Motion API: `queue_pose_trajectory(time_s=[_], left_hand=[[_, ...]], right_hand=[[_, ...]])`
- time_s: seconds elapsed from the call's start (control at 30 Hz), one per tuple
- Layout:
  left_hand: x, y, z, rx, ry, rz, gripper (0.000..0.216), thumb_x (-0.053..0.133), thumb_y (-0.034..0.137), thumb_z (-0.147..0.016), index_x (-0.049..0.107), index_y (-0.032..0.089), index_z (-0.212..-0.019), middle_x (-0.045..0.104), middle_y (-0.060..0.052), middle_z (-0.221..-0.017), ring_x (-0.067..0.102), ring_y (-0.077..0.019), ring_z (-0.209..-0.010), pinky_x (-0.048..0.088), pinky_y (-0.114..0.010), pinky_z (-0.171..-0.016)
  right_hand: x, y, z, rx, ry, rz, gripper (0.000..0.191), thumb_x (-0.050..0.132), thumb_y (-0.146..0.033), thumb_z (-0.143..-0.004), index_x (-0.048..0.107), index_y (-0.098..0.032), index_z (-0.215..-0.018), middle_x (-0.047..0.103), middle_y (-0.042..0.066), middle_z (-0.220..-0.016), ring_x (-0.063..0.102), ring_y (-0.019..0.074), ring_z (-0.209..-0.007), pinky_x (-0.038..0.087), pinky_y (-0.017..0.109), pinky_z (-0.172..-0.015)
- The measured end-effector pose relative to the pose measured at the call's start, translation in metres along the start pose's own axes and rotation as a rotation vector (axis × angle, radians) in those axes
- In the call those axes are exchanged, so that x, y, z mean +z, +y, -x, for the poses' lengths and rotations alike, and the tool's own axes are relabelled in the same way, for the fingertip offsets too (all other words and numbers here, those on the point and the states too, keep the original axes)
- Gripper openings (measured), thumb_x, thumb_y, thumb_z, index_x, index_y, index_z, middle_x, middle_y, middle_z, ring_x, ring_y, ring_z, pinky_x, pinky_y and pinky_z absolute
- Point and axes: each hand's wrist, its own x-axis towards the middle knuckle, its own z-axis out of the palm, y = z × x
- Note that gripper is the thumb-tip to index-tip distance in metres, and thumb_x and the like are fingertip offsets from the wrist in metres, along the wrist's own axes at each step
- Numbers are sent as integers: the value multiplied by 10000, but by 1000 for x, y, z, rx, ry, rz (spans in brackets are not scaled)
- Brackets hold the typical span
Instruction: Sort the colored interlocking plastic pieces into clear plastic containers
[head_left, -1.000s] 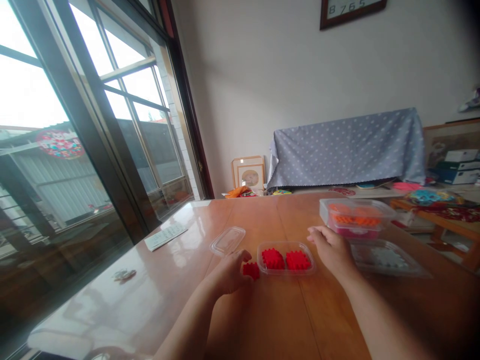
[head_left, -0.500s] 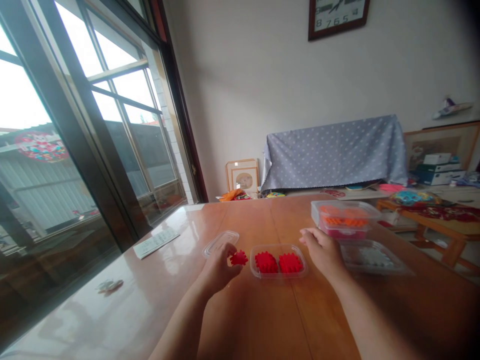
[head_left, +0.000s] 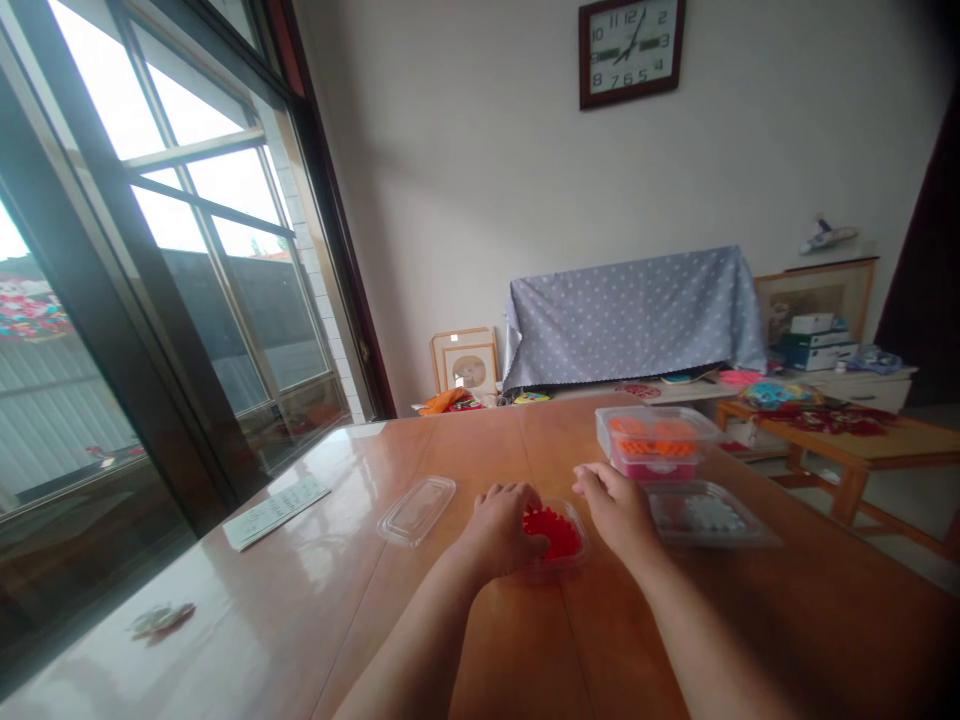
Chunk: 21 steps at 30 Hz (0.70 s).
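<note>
My left hand (head_left: 501,530) is over the left side of a small clear plastic box (head_left: 580,562) on the table. Its thumb and fingers curve around red toothed pieces (head_left: 561,532) there, and the hand hides that half of the box. Just right of the box my right hand (head_left: 616,503) hovers with its fingers curled together, and nothing shows in them. A clear lid (head_left: 417,510) lies flat to the left of my left hand.
Behind my right hand stands a clear box of orange pieces (head_left: 660,436) on a pink-red container (head_left: 654,468). Nearby is a clear tray with pale pieces (head_left: 701,514). At left lie a printed sheet (head_left: 276,512) and a small crumpled packet (head_left: 163,621).
My left hand has moved right with a red toothed piece, from beside the box to over its left half. My right hand stays near the box's right side. The view has turned slightly right.
</note>
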Motion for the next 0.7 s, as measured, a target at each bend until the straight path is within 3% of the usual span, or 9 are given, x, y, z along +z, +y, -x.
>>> queue_pose_trajectory(time_s=[0.2, 0.37, 0.57, 0.7], left_hand=[[12, 6, -10, 0, -35, -24, 424, 789, 373, -673, 651, 268, -1060, 709, -62, -1118, 592, -343, -1081, 429, -456, -930], [5, -4, -3, 21, 60, 45, 355, 735, 332, -761, 655, 267, -1101, 701, -49, -1194, 595, -318, -1137, 435, -453, -975], [-7, -58, 18, -29, 296, 156, 190, 590, 252, -879, 646, 235, -1060, 719, -43, -1088, 650, -220, -1049, 497, -351, -929], [-8, -98, 36, -124, 479, 209, 152, 554, 259, -896, 648, 218, -1008, 726, -44, -1034, 671, -202, -992, 515, -345, -920]], right_hand=[[-2, -5, 2, -1, 7, -12, 341, 512, -527, -928, 698, -253, -847, 783, 46, -820, 721, 248, -812, 504, 322, -754], [-2, -3, 2, -4, 6, -11, 336, 514, -526, -935, 697, -255, -855, 782, 43, -825, 722, 245, -822, 501, 325, -778], [-1, 0, 1, -8, -42, -12, 340, 506, -525, -939, 699, -249, -885, 782, 44, -846, 729, 247, -863, 503, 324, -789], [0, -8, 9, -93, -243, -10, 340, 489, -492, -956, 727, -257, -1018, 784, 41, -968, 722, 238, -948, 518, 330, -852]])
